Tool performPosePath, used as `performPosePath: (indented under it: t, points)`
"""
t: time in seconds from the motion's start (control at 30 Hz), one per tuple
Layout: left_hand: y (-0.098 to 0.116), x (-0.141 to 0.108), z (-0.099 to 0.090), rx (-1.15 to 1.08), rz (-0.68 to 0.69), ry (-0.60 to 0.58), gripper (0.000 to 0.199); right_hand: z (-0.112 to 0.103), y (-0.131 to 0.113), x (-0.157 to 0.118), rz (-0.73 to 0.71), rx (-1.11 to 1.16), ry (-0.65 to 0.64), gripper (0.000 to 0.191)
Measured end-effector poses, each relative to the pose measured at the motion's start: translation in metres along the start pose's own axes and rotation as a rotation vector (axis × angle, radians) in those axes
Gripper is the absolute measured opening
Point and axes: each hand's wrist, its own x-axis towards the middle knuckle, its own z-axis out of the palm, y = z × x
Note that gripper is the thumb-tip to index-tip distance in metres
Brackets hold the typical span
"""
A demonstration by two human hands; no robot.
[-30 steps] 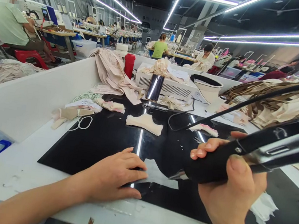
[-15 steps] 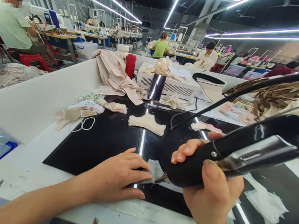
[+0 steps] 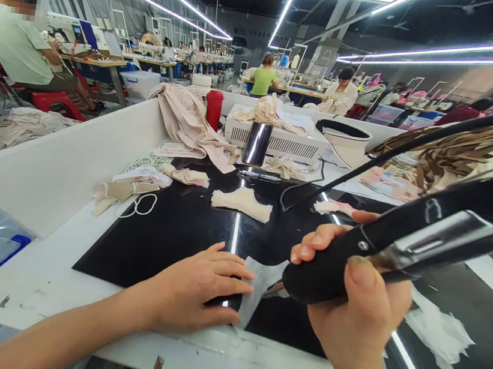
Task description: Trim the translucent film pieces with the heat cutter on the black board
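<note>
Head view: the left hand (image 3: 201,287) lies with fingers spread, touching white sheer fabric (image 3: 260,276) on a black mat (image 3: 171,238); the right hand (image 3: 366,309) wraps around a corded power tool (image 3: 421,235), metal tip (image 3: 275,290) at the fabric.

Fabric pc (image 3: 260,276) lay on mat (image 3: 157,239) atop surface (image 3: 59,260), btwn L fingers (image 3: 231,284) & tool (image 3: 403,236) in R fingers (image 3: 322,238). Fabric stack (image 3: 243,202) sat behind, mid-mat; pen (image 3: 259,176) lay behind that, then phone (image 3: 257,144), w/ box (image 3: 290,147) at its back. Cup (image 3: 213,109) stood L of box, cloth pile (image 3: 186,119) L of cup. Scraps (image 3: 443,331) lay R of R fingers.
</note>
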Motion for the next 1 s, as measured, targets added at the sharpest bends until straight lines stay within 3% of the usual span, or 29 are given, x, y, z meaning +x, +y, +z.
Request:
performPosePath:
  t: [0.63,0.83,1.0]
  points:
    - [0.006,0.001,-0.005,-0.034,-0.064,-0.048,0.047,0.005,-0.006,-0.019,0.055,0.056,-0.063,0.037]
    - [0.005,0.0,-0.004,-0.038,-0.046,-0.035,0.05,0.003,-0.005,-0.03,0.062,-0.017,-0.083,0.035]
    - [0.004,-0.001,-0.006,-0.027,-0.054,-0.047,0.043,0.004,-0.005,-0.023,0.064,0.005,-0.1,0.037]
